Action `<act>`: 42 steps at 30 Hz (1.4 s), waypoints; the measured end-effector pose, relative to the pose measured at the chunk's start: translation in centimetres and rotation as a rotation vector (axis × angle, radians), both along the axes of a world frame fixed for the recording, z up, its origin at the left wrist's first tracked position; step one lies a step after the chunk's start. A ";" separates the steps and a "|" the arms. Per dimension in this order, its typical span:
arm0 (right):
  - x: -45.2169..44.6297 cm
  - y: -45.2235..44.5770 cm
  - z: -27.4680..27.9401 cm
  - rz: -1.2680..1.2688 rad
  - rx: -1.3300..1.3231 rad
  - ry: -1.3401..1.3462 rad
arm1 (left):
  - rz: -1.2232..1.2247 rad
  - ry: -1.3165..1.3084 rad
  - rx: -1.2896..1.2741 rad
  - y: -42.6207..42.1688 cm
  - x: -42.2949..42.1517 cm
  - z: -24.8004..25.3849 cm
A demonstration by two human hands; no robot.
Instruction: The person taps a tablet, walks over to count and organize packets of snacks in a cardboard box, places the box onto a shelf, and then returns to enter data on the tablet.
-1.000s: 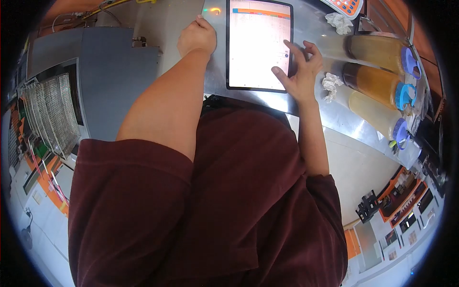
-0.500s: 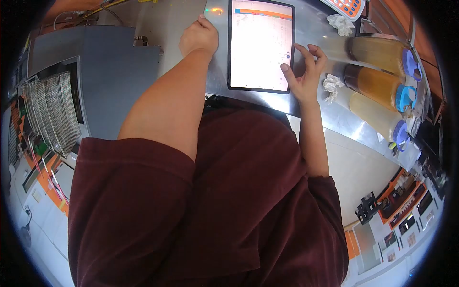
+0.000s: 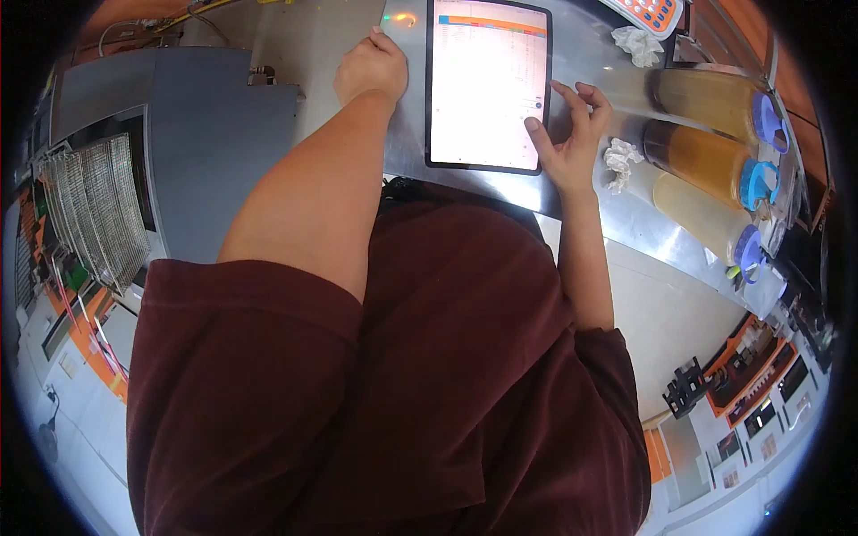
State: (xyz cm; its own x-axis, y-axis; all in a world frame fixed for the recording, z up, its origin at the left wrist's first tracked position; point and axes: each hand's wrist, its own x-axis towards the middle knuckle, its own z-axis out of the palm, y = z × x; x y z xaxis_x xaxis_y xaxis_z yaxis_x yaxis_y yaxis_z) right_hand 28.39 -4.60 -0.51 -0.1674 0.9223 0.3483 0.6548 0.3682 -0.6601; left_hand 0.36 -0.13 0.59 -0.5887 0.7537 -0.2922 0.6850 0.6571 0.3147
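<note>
A tablet with a dark frame lies on the metal counter, its bright screen showing a page with a coloured band across the top. My right hand is at the tablet's right edge, thumb over the screen and the other fingers bent but apart. It grips nothing. To the left of the tablet, my left hand is closed in a fist near the counter's left edge. Its curled fingers are turned away, so whether it holds anything is hidden.
Three bottles of yellowish and brown liquid lie sideways in view on the right. Crumpled white tissues sit between them and my right hand. An orange-and-white keypad device is at the top. A wire rack stands far left.
</note>
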 end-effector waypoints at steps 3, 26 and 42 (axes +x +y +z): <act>0.0 0.0 0.0 -0.004 0.000 0.004 | 0.003 -0.008 -0.002 0.0 0.0 0.1; -0.1 0.0 0.2 -0.010 -0.016 -0.014 | -0.002 -0.023 0.006 0.0 -0.2 -0.3; 0.0 -0.1 -0.1 -0.092 -0.025 0.089 | 0.001 -0.010 0.003 0.0 0.0 0.1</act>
